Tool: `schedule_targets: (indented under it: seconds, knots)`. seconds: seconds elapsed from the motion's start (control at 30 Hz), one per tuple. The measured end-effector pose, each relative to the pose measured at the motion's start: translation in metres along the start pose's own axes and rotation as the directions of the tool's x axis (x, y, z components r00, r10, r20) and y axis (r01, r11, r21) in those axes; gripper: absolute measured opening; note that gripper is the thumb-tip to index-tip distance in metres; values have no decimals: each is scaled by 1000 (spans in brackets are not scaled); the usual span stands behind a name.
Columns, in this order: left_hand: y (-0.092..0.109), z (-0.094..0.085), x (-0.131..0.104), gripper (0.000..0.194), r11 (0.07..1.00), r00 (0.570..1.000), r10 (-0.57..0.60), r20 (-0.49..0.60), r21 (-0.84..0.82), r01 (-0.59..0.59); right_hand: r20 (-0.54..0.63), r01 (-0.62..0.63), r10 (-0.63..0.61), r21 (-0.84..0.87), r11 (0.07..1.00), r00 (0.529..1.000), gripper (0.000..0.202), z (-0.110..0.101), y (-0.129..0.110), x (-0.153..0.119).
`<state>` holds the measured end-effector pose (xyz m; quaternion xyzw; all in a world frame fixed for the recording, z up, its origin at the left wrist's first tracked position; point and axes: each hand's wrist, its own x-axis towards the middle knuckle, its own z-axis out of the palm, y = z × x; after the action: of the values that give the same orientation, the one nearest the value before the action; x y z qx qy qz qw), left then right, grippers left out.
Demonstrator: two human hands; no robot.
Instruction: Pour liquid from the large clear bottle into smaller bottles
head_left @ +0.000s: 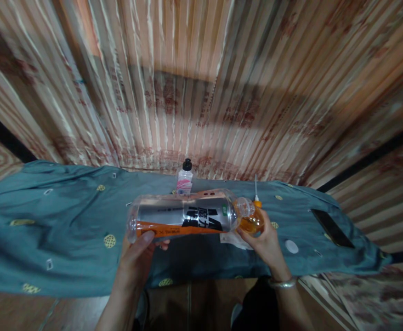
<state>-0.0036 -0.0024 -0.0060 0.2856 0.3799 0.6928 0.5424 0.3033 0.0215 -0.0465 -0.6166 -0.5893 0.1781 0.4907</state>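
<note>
A large clear bottle [187,214] with a silver, black and orange label lies sideways in the air above the cloth. My left hand [141,248] grips its base end, thumb on the near side. At the other end, my right hand [265,239] has its fingers wrapped round a small clear container [251,220] of orange liquid, which meets the large bottle's neck. Whether the two openings touch cannot be made out. Behind the large bottle stands a small bottle [184,179] with a black cap and pink label.
A green patterned cloth [73,220] covers the table. A pump top [257,197] with a thin tube stands behind my right hand. White tissue [235,240] lies under the bottle's neck. To the right are a white disc [291,247] and a dark phone [331,227]. A pleated curtain [187,92] hangs behind.
</note>
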Motion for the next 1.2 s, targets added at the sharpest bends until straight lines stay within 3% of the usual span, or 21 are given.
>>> schedule_targets:
  seconds: [1.2]
  knots:
    - [5, 2, 0, 23, 999, 999, 32, 41, 15, -32, -4, 8, -8, -38, 999, 1000, 70, 0, 2, -1]
